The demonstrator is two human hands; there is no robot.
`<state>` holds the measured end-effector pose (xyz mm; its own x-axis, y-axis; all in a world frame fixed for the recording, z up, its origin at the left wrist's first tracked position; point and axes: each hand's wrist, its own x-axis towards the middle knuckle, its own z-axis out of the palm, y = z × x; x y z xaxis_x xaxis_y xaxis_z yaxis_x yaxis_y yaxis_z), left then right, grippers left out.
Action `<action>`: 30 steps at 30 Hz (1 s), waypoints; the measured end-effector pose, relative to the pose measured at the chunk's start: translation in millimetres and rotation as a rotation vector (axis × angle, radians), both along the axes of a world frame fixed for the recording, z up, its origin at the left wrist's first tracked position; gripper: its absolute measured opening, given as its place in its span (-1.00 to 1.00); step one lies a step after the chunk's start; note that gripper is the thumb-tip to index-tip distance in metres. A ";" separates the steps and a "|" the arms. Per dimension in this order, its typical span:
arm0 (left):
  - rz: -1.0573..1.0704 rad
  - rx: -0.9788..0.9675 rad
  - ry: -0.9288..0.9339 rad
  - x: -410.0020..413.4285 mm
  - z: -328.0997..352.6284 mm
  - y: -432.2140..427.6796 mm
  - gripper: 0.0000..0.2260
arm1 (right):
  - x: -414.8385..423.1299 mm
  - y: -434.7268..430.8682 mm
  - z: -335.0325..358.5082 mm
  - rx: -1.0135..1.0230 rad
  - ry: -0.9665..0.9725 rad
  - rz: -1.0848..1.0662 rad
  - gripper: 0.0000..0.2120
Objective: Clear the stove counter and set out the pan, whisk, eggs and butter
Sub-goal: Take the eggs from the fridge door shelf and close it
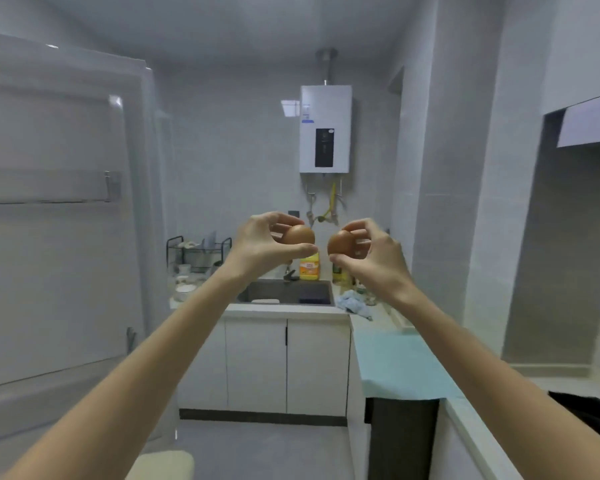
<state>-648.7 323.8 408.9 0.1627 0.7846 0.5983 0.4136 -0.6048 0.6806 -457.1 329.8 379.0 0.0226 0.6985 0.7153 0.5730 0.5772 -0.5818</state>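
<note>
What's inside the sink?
In the sink, a pale flat item and a dark blue item show; its near wall hides the rest of the floor.

Two brown eggs up in mid-air, left egg (299, 234) pinched between thumb and fingertips of the left hand (265, 244), right egg (339, 243) pinched the same way in the right hand (373, 254), shells smooth and whole, side by side, close but apart

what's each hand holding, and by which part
The left hand holds the left egg, the right hand the right egg, each pinched across its middle, thumb below and fingers above.
</note>
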 end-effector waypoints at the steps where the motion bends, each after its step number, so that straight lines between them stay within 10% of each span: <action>1: -0.019 -0.009 -0.010 14.7 -3.4 3.3 -0.51 | 15.9 -3.2 -3.0 -0.011 -0.001 -0.030 -0.54; 30: -1.055 -0.250 0.176 547.4 -152.6 -83.8 -0.64 | 429.3 -267.4 -129.4 -0.324 0.178 -1.090 -0.60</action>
